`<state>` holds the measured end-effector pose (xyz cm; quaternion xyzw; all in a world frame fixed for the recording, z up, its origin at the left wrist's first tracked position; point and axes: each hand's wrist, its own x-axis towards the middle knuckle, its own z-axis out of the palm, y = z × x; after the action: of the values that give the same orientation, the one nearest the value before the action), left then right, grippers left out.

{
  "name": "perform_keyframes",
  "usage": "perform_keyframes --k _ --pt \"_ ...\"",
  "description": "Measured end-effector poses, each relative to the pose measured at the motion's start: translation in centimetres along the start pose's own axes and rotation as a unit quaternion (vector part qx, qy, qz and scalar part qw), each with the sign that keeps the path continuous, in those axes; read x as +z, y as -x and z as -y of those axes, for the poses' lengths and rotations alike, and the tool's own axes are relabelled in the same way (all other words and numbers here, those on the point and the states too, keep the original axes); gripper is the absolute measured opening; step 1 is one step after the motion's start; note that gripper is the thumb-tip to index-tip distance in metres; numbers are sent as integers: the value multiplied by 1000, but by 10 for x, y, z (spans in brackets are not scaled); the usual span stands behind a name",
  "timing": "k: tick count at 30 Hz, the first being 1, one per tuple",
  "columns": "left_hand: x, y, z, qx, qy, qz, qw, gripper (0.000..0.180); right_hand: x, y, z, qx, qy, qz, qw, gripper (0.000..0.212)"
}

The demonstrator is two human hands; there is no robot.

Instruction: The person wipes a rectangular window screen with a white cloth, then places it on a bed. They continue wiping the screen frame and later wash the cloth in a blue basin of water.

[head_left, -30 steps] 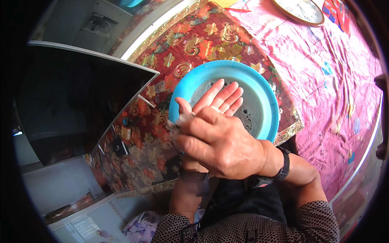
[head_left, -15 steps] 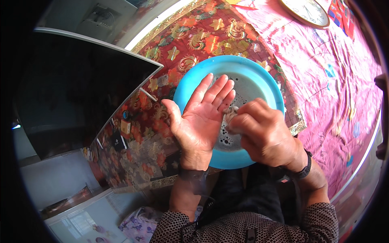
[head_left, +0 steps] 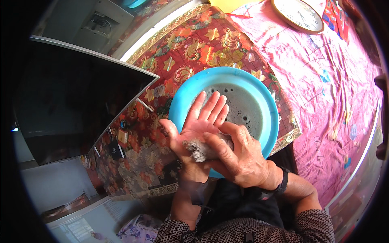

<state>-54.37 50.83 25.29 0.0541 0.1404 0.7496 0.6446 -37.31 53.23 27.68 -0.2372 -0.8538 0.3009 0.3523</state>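
My left hand (head_left: 196, 126) is open, palm up, its fingers stretched over the near left part of a round blue basin (head_left: 270, 133). Against the heel of that palm rests a crumpled grey-white scrubbing wad (head_left: 197, 150); whether it is cloth or fibre I cannot tell. My right hand (head_left: 245, 162) is curled over the wad and presses it onto the left palm, hiding part of it. Greyish water (head_left: 253, 107) with dark-looking bubbles lies in the basin, below both hands.
The basin stands on a red flowered cover (head_left: 202, 52). At the left is a large black screen (head_left: 81, 97), with a small box (head_left: 122, 137) near its lower edge. A pink cloth (head_left: 312, 117) spreads to the right, with a round clock (head_left: 298, 15) at its far end.
My right hand has moved left and toward me, bringing the wad from beside the left fingers onto the left palm. My left hand and the basin sit slightly lower in view.
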Motion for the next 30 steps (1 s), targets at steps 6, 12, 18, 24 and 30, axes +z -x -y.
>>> perform_keyframes --k 6,12,18,24,30 --pt "12 4 13 -15 -135 -8 991 135 2 -5 -14 63 7 -3 998 67" --pt "18 15 25 27 -165 -50 985 134 -16 -26 -50 73 65 -97 990 58" --pt "13 20 14 22 -124 18 992 133 -35 -48 -65 275 -189 -221 916 48" --pt "-2 4 10 -5 49 38 998 126 -26 -45 -50 306 -453 -116 830 36" --pt "2 -3 -3 25 -45 -30 998 119 -24 -36 -38 376 -403 -3 835 34"
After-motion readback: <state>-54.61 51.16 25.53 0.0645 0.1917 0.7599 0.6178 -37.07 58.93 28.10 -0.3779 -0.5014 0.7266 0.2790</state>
